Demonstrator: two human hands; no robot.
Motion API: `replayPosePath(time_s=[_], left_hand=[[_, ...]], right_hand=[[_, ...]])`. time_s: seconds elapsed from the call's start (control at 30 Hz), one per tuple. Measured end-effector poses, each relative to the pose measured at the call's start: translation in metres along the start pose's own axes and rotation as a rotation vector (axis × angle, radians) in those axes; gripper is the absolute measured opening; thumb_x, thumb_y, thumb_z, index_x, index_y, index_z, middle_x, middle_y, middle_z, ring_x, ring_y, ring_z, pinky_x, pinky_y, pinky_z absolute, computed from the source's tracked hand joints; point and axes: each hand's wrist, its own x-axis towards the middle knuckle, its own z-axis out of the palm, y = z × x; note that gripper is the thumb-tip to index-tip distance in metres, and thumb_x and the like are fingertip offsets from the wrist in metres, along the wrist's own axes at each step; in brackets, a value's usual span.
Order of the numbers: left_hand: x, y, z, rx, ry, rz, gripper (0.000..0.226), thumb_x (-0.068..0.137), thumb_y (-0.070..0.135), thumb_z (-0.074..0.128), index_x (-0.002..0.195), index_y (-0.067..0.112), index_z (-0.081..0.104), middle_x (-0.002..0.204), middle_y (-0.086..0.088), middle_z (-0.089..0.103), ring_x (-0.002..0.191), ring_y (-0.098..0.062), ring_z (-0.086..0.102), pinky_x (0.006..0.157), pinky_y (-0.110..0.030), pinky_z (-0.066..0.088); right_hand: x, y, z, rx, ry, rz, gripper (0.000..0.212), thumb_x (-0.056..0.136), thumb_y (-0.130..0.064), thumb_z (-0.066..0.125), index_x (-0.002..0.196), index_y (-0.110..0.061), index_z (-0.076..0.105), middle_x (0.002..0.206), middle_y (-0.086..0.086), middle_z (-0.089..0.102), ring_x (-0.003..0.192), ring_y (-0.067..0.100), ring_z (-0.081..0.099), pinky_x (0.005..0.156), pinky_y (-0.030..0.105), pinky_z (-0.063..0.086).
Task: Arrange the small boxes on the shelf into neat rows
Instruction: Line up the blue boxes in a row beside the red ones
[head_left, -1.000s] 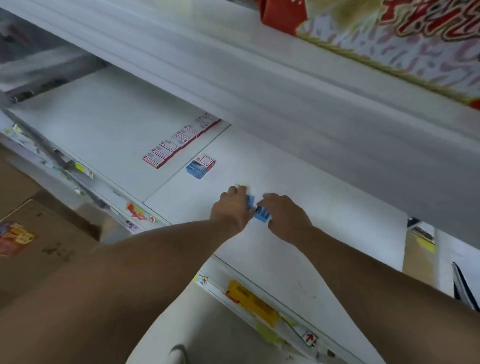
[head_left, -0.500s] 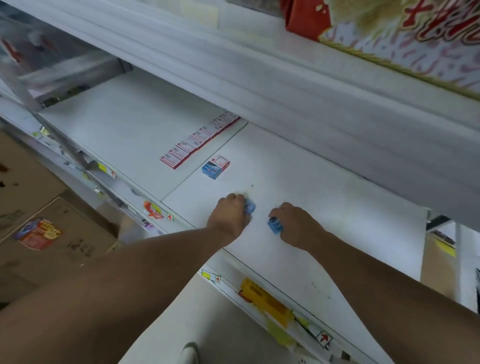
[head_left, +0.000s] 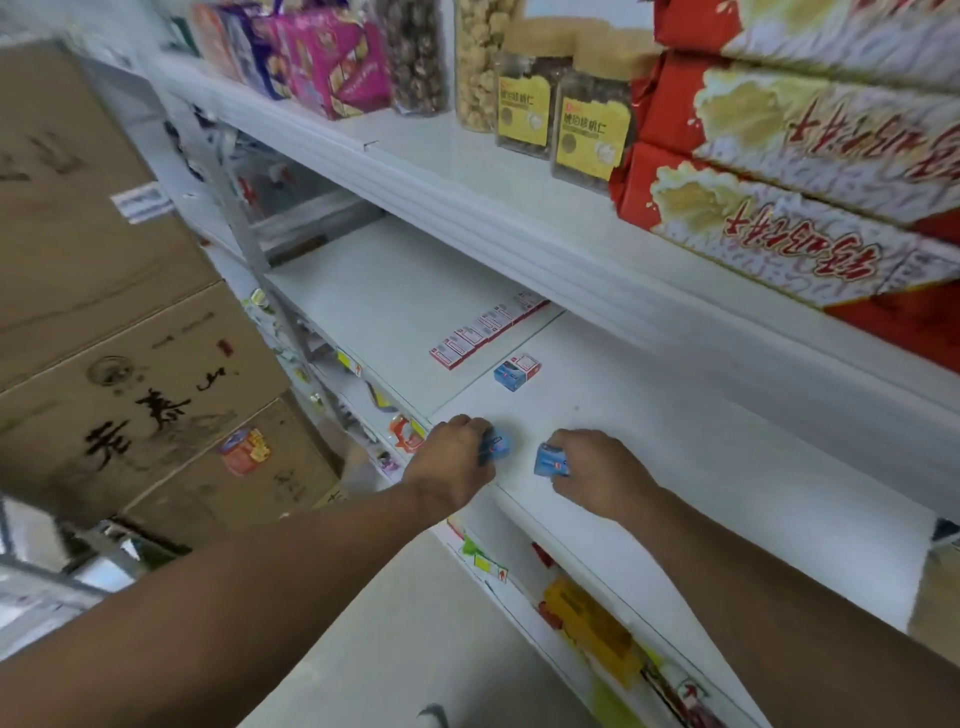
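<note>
Two small blue boxes, held together between the hands a second ago, are now parted: the left hand (head_left: 451, 462) grasps one blue box (head_left: 497, 445) at its fingertips, and the right hand (head_left: 597, 473) grasps the other blue box (head_left: 549, 460), both low on the white shelf (head_left: 727, 447) near its front edge. Judged from this, each box is being carried or slid to its own slot, so the row is under way, not finished.

At 12 o'clock from the hands sits a paired blue-and-red box (head_left: 517, 370), loose and apart from the line. At 11 o'clock a tidy row of red-and-white boxes (head_left: 485, 331) runs toward the back (blur hides the count). Nothing blocks the bare shelf between hands and pair. Overhead, the upper shelf lip (head_left: 519, 223) hangs low, possibly limiting reach; cardboard cartons (head_left: 119, 332) stand at 9 o'clock.
</note>
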Motion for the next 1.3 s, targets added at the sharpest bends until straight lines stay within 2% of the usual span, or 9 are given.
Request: replayPosePath(time_s=[0.13, 0.4, 0.53, 0.63, 0.73, 0.9, 1.07, 1.23, 1.3], left_hand=[[-0.033, -0.026, -0.045, 0.048, 0.01, -0.028, 0.032, 0.088, 0.023, 0.073, 0.119, 0.019, 0.069, 0.115, -0.005, 0.066, 0.104, -0.03, 0.063, 0.09, -0.041, 0.055], [-0.079, -0.08, -0.1, 0.087, 0.068, -0.083, 0.03, 0.09, 0.023, 0.07, 0.12, 0.019, 0.067, 0.11, -0.003, 0.065, 0.099, -0.028, 0.065, 0.085, -0.038, 0.056], [-0.1, -0.109, -0.116, 0.065, 0.077, -0.089, 0.02, 0.089, 0.024, 0.072, 0.108, 0.02, 0.065, 0.104, -0.004, 0.065, 0.09, -0.026, 0.064, 0.081, -0.039, 0.057], [-0.112, -0.135, -0.122, 0.037, 0.08, -0.089, 0.034, 0.089, 0.024, 0.074, 0.122, 0.019, 0.067, 0.112, -0.004, 0.066, 0.099, -0.027, 0.067, 0.086, -0.039, 0.058], [-0.119, -0.158, -0.123, 0.007, 0.07, -0.081, 0.05, 0.089, 0.022, 0.075, 0.137, 0.017, 0.065, 0.124, -0.006, 0.068, 0.107, -0.026, 0.067, 0.093, -0.038, 0.058], [-0.113, -0.182, -0.129, 0.045, 0.033, -0.003, 0.023, 0.087, 0.02, 0.075, 0.109, 0.02, 0.069, 0.107, -0.004, 0.068, 0.092, -0.026, 0.065, 0.087, -0.04, 0.059], [-0.093, -0.185, -0.135, 0.05, 0.007, 0.043, 0.022, 0.088, 0.018, 0.074, 0.109, 0.018, 0.066, 0.105, -0.003, 0.066, 0.094, -0.027, 0.064, 0.085, -0.041, 0.059], [-0.054, -0.182, -0.13, 0.062, -0.007, 0.09, 0.023, 0.087, 0.017, 0.071, 0.086, 0.026, 0.05, 0.086, 0.002, 0.056, 0.08, -0.024, 0.059, 0.063, -0.031, 0.043], [-0.037, -0.183, -0.128, 0.058, -0.027, 0.088, 0.015, 0.089, 0.019, 0.072, 0.095, 0.023, 0.059, 0.096, -0.001, 0.064, 0.085, -0.024, 0.061, 0.068, -0.03, 0.045]], right_hand=[[0.007, -0.054, -0.011, -0.006, 0.028, -0.096, 0.046, 0.086, -0.028, 0.075, 0.13, -0.024, 0.064, 0.119, 0.003, 0.069, 0.102, 0.025, 0.066, 0.085, 0.032, 0.054], [0.012, -0.135, -0.019, -0.098, 0.026, -0.203, 0.049, 0.084, -0.031, 0.077, 0.132, -0.026, 0.065, 0.117, 0.001, 0.07, 0.088, 0.019, 0.061, 0.073, 0.028, 0.048], [0.011, -0.167, -0.015, -0.104, -0.002, -0.181, 0.052, 0.083, -0.034, 0.077, 0.133, -0.026, 0.065, 0.119, 0.001, 0.07, 0.097, 0.02, 0.065, 0.078, 0.029, 0.051], [0.01, -0.189, -0.008, -0.141, -0.021, -0.171, 0.052, 0.083, -0.035, 0.077, 0.133, -0.024, 0.066, 0.121, 0.002, 0.07, 0.103, 0.022, 0.066, 0.088, 0.035, 0.057], [0.006, -0.209, 0.005, -0.145, -0.031, -0.126, 0.047, 0.082, -0.033, 0.075, 0.128, -0.024, 0.067, 0.116, 0.002, 0.071, 0.099, 0.021, 0.066, 0.084, 0.034, 0.056], [0.008, -0.23, 0.022, -0.153, -0.025, -0.064, 0.049, 0.082, -0.034, 0.076, 0.128, -0.023, 0.066, 0.117, 0.003, 0.07, 0.1, 0.021, 0.065, 0.084, 0.034, 0.054], [0.018, -0.232, 0.024, -0.133, -0.02, -0.024, 0.052, 0.079, -0.035, 0.08, 0.127, -0.022, 0.067, 0.117, 0.003, 0.07, 0.1, 0.022, 0.066, 0.085, 0.036, 0.056], [0.05, -0.214, 0.025, -0.096, -0.009, -0.027, 0.046, 0.081, -0.03, 0.075, 0.125, -0.02, 0.069, 0.113, 0.005, 0.07, 0.098, 0.023, 0.066, 0.083, 0.034, 0.055], [0.068, -0.205, 0.025, -0.062, -0.015, -0.027, 0.043, 0.081, -0.031, 0.075, 0.122, -0.02, 0.069, 0.111, 0.004, 0.071, 0.096, 0.023, 0.068, 0.085, 0.037, 0.057]])
